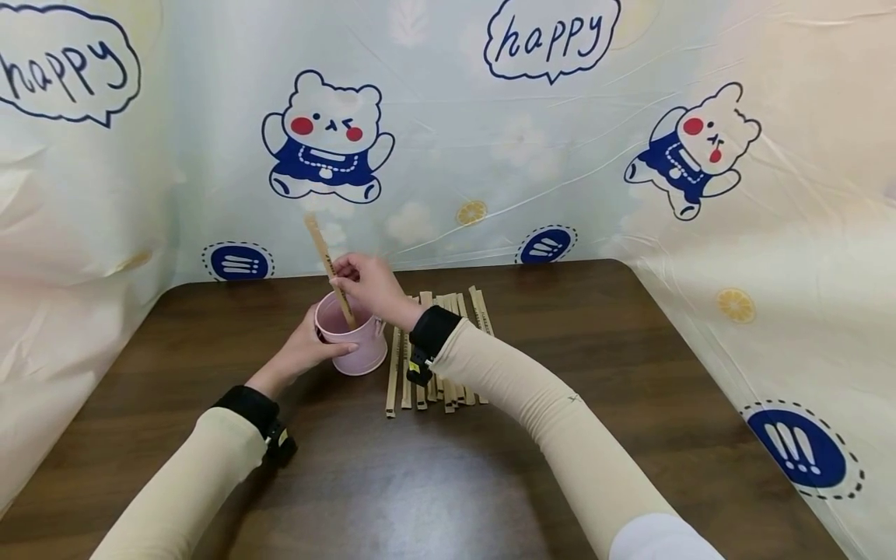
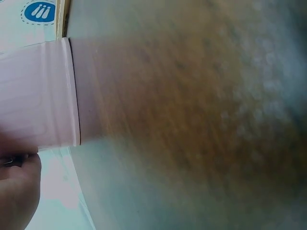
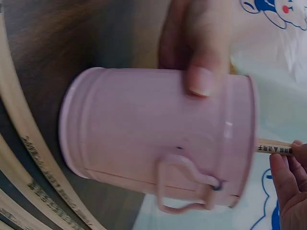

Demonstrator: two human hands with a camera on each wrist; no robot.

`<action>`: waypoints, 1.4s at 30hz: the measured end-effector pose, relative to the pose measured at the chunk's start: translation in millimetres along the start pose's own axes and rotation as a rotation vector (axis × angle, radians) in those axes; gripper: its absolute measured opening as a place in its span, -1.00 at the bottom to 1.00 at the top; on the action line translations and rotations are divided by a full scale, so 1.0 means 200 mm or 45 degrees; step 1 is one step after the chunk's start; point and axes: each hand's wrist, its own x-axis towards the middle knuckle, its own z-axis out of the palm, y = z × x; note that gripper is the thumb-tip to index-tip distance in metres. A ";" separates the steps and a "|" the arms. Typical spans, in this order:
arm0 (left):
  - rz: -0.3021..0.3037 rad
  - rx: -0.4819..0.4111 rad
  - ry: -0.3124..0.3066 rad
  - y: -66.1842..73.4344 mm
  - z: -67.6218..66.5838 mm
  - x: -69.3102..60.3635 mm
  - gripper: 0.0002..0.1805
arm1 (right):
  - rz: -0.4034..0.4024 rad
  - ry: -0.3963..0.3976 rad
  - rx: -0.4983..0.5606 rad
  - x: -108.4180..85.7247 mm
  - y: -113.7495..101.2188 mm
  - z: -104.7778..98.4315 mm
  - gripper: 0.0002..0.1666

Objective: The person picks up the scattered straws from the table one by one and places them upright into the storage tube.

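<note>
Left hand grip [image 1: 302, 351] wraps smooth, ridged pink bucket [image 1: 361, 355]; right hand grip [image 1: 372, 289] pinches slim, printed tan stick [image 1: 322, 247], tip inside; other sticks [image 1: 393, 381] on wood-grain table [image 1: 350, 482].

Soft, even light fills the head view, which is fairly crisp. A pale glare pools on the brown table [image 1: 574, 311] toward its near edge, and a dim shadow lies beside the left sleeve [image 1: 182, 474]. The patterned backdrop [image 1: 448, 140] glows brightest at its sides, washing nearly white in places. The left-wrist view is hazier: the table smears out of focus, with bluish, milky glare toward the picture's right, while the pink bucket [image 2: 33, 96] leaves a faint rosy reflection. In the right-wrist view, the left hand [image 3: 201, 43] blurs, the table turns dark, and distortion bows the paper-wrapped sticks [image 3: 36, 158] at the margin.
</note>
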 end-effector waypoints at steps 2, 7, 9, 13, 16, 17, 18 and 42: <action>-0.004 0.004 -0.001 0.00 0.00 0.00 0.09 | 0.007 -0.016 -0.018 -0.01 0.01 0.02 -0.72; -0.014 0.008 -0.010 0.00 0.00 0.00 0.13 | 0.006 -0.034 -0.078 -0.03 0.04 0.07 -0.71; -0.021 0.011 -0.014 0.00 0.00 0.00 0.14 | 0.004 -0.034 -0.087 -0.04 0.05 0.08 -0.71; -0.033 0.021 -0.017 0.00 0.00 0.00 0.13 | 0.008 -0.046 -0.086 -0.05 0.05 0.09 -0.71; -0.027 0.018 -0.016 0.00 0.00 0.00 0.13 | 0.010 -0.056 -0.087 -0.05 0.05 0.09 -0.71; -0.025 0.016 -0.017 0.00 0.00 0.00 0.13 | 0.012 -0.060 -0.092 -0.05 0.05 0.09 -0.71; -0.021 0.013 -0.015 0.01 0.00 0.00 0.13 | 0.014 -0.064 -0.095 -0.05 0.05 0.10 -0.71; -0.032 0.029 0.005 0.00 0.01 0.00 0.11 | 0.039 -0.091 -0.130 -0.04 0.04 0.07 -0.64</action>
